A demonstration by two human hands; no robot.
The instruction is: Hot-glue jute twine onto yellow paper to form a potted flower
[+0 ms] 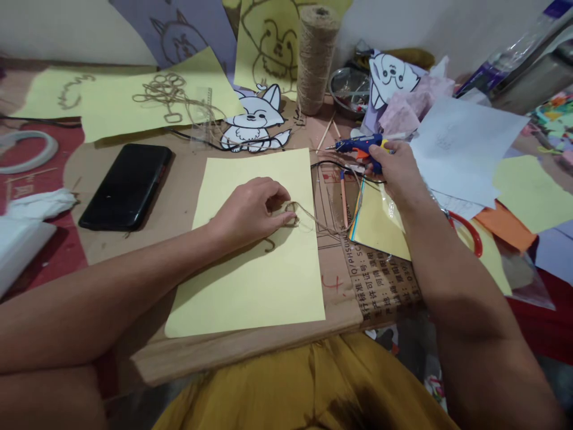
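Note:
A yellow sheet [264, 286] lies on the cardboard in front of me. My left hand [255, 212] rests on it, thumb and index finger pinching brown twine [320, 224] against the paper. The twine loops off to the right past the sheet's edge. A short curved piece of twine [269, 245] sits on the paper just below my left hand. To the right, my right hand [398, 164] is closed on a blue glue gun [358, 145], whose nozzle points left above the cardboard.
A black phone [128, 186] lies left of the sheet. Behind stand a twine spool [317, 60] and a cut-out fox drawing [255, 119]. Tangled twine [163, 92] covers yellow paper at the back left. Red-handled scissors [470, 233], a pencil [344, 200] and papers lie at right.

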